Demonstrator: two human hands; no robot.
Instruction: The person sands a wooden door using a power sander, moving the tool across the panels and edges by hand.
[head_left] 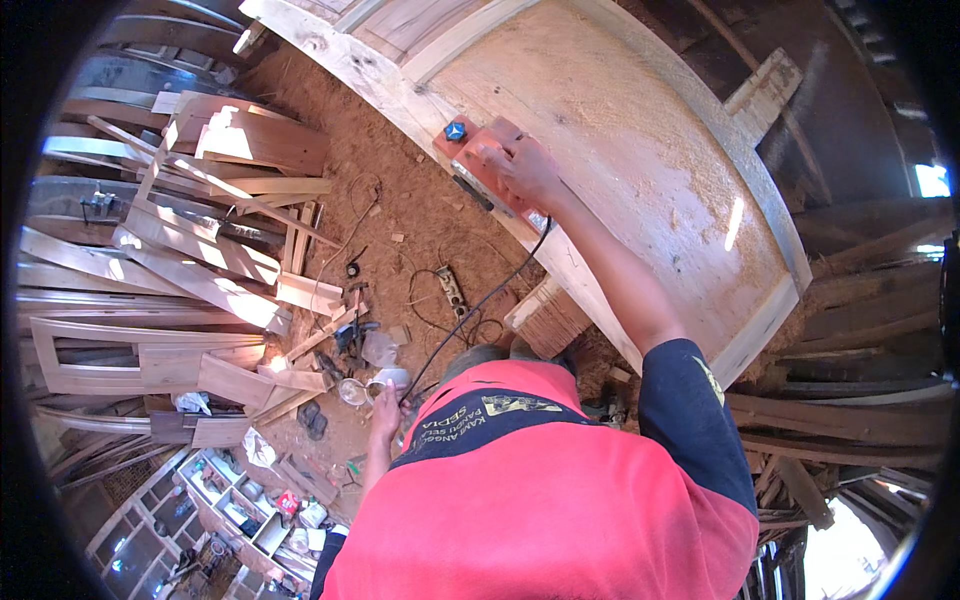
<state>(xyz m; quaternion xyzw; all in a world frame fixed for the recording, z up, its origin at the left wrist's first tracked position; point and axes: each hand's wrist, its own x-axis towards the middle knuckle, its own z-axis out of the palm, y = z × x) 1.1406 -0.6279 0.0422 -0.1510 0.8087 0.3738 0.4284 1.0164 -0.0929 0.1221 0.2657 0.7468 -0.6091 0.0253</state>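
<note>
My right hand is wrapped round the top handle of an orange-red electric planer with a blue front knob. The planer rests on the near edge rail of a large pale wooden panel, a door-like frame with one curved side. A black power cord leaves the planer's back and runs down to my left hand. That hand is low beside my body, its fingers closed on the cord, partly hidden. Just beyond its fingertips a whitish cup-like container shows on the ground side.
A wooden block support stands under the panel's near edge. On the sawdust-covered floor lie a power strip and looping cables. Planks and frames are piled at the left. A compartmented tray of small items is lower left; stacked boards line the right.
</note>
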